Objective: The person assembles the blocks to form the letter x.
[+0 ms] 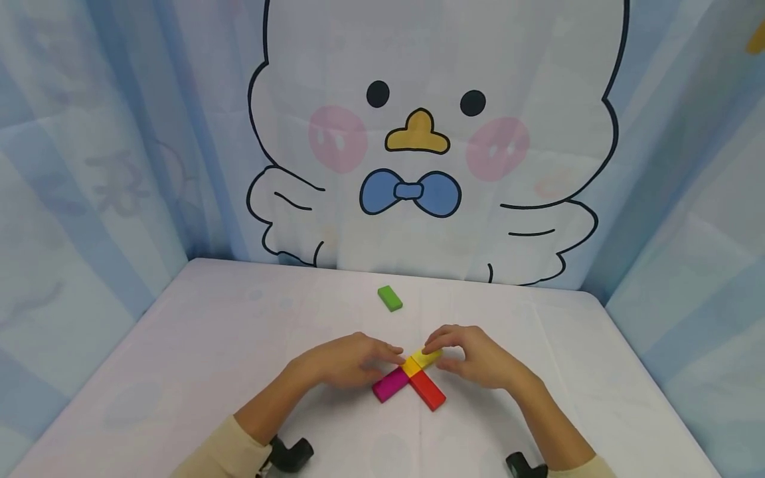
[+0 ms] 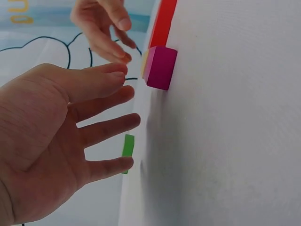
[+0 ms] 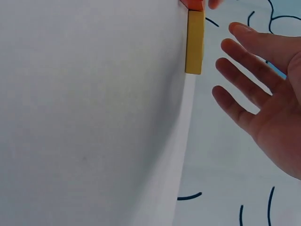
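Several coloured blocks lie together on the table: a magenta block [image 1: 390, 385], a small orange block [image 1: 410, 366], a yellow block [image 1: 425, 359] and a red block [image 1: 427, 390], meeting around the orange one like a cross with one arm absent. My left hand [image 1: 349, 360] hovers at their left, fingertips close to the orange block. In the left wrist view its fingers [image 2: 110, 131] are spread and hold nothing. My right hand [image 1: 481, 358] is over the yellow block's right end. The right wrist view shows its fingers [image 3: 244, 82] loosely extended, apart from the yellow block [image 3: 194, 42].
A single green block [image 1: 390, 298] lies farther back on the white-covered table [image 1: 269, 292]. Behind the table hangs a curtain [image 1: 418, 245] with a cartoon bird. Blue-and-white curtains [image 1: 78, 199] flank both sides. Dark wrist devices [image 1: 291, 455] sit by both sleeves.
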Demonstrator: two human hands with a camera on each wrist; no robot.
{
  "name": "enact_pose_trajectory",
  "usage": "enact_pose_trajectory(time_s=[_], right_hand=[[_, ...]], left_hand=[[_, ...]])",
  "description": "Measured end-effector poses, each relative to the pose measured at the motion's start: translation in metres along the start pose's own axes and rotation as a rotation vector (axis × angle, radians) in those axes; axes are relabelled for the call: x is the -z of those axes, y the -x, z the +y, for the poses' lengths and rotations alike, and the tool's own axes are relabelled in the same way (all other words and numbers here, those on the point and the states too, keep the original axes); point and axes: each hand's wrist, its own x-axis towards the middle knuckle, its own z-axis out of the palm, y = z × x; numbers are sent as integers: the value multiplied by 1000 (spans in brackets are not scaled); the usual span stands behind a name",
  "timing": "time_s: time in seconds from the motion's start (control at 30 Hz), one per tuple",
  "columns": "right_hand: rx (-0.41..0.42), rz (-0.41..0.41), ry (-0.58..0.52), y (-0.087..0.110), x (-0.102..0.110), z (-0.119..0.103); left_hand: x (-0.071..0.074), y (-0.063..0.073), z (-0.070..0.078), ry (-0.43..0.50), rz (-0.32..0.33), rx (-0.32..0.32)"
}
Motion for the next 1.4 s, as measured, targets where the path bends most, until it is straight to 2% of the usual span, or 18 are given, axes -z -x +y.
enact_pose_trajectory(time_s=[0.17,0.3,0.63,0.9,1.13,1.4], right_hand=[[16,-26,23,9,-6,-9],[42,-48,41,12,-9,-13],[20,-139,22,16,-12,-19],[36,-211,35,19,-12,-18],[38,-251,45,20,-12,-19],[20,-257,48,20,-13,-18]], left_hand=[[3,1,-6,4,67,0],[5,2,-12,1,96,6],[6,2,-21,10,121,37],[13,0,-27,25,143,68],[22,-6,-34,27,151,92],[34,-20,-43,5,155,80]])
